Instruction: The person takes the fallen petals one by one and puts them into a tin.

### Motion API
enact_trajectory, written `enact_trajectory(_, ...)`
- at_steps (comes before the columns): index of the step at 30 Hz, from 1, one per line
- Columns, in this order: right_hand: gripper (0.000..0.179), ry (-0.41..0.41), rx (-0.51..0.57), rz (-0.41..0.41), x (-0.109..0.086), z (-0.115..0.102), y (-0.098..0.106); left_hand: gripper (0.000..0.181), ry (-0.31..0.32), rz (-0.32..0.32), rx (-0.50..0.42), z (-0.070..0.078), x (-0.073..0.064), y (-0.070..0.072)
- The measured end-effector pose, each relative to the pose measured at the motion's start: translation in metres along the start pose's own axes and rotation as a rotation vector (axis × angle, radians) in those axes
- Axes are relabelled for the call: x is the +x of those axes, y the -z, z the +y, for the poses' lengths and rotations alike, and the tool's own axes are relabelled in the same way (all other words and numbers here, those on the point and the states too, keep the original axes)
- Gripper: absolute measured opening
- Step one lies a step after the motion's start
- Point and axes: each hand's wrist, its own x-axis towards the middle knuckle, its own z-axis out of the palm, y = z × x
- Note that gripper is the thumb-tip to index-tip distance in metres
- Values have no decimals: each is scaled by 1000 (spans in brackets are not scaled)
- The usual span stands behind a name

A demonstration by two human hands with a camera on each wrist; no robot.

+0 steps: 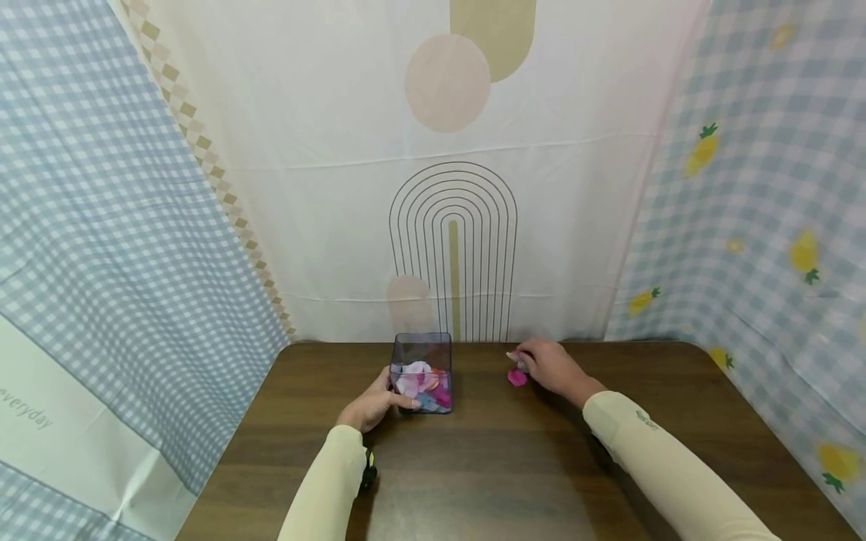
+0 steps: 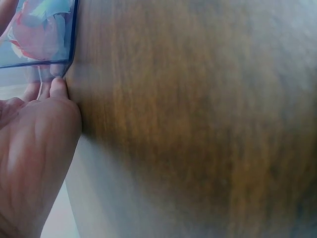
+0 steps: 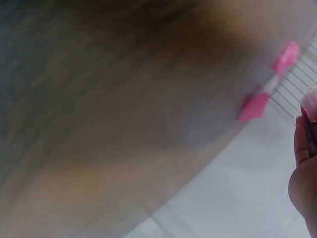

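A clear, dark-tinted plastic box (image 1: pixel 422 347) stands left of centre near the table's back edge, with pink, white, blue and orange fabric petals (image 1: pixel 418 378) inside. My left hand (image 1: pixel 370 404) grips its left side, thumb along the front; in the left wrist view, fingers (image 2: pixel 58 88) show at the box's lower edge. Farther right, my right hand (image 1: pixel 553 366) pinches pale pink petals (image 3: pixel 310 103) between curled fingertips. Just below those fingers a bright pink petal (image 1: pixel 517 377) lies on the table. In the right wrist view, pink petals (image 3: pixel 255 107) and a white one lie near the table edge.
The brown wooden table (image 1: pixel 473 466) ends at a white patterned cloth (image 1: pixel 338 225) hanging behind it. Checked cloths (image 1: pixel 135 225) hang on the left and right sides. A small black object (image 1: pixel 368 472) is at the left wrist.
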Motion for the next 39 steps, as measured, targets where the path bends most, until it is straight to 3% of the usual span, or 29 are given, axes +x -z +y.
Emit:
enact_trajectory(7,12,56,11,69,-2,-22,17,96,-11,-21,4,-1,0,-3)
enact_trajectory(15,9,173,17,127,-14,-52,27,95,-8,-14,-4,-6,0,-3)
enact_trajectory(24,8,200,58,191,-20,-60,24,98,-12,-18,-10,-8,0,-4)
enact_trajectory(30,9,187,115,195,-9,-69,24,97,-20,-8,-5,-5,-1,-3)
enact_trajectory(39,11,294,120,223,26,-110,21,100,-17,0,-3,-3,0,-1)
